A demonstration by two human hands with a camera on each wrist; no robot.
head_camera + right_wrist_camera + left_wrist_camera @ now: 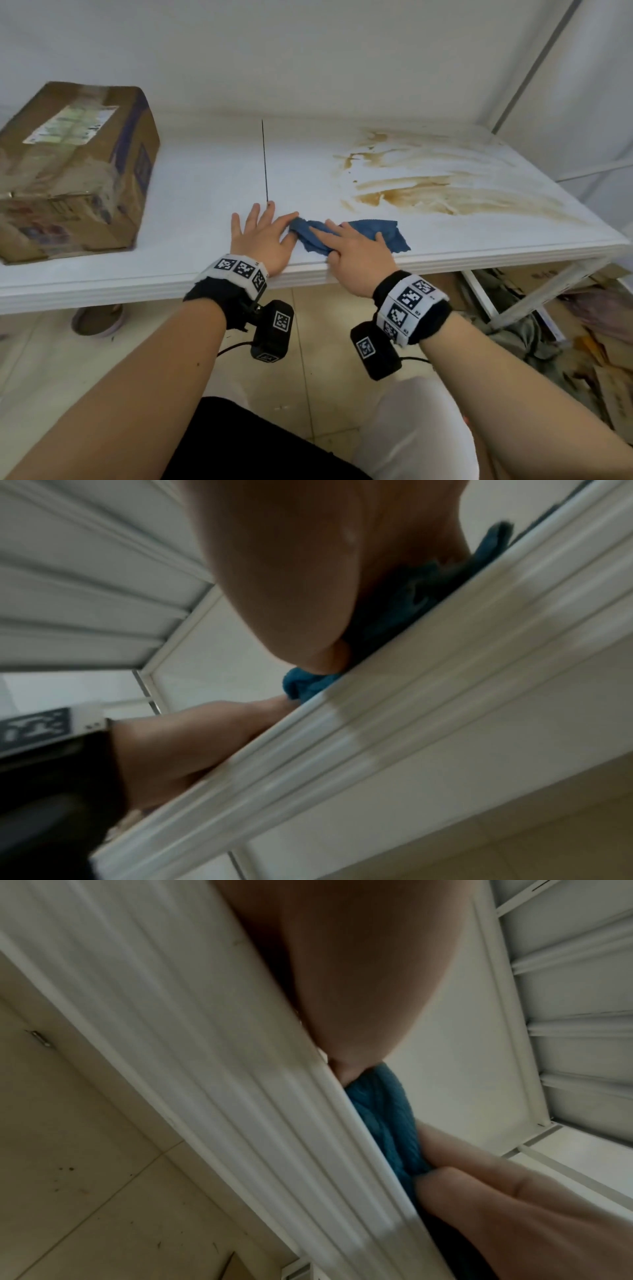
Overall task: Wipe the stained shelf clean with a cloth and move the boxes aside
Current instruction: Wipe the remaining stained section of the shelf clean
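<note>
Crumpled blue cloth (356, 234) on brown-stained white shelf (205, 178); taped cardboard box (73, 164) far left

Below, on pale floor tiles (308, 370), a round grey-purple pan (97, 320) standing partly hidden by the board above. At right, under the same board, a heap of flattened cardboard (609, 387) and grey rags (520, 339), crossed by a white slanted brace (534, 298). Behind, a plain white wall (274, 51). At far right, a white upright post (534, 65). Overhead in the left wrist view, white ribbed panels (575, 993). Small dark specks (67, 1169) on the tiles.
</note>
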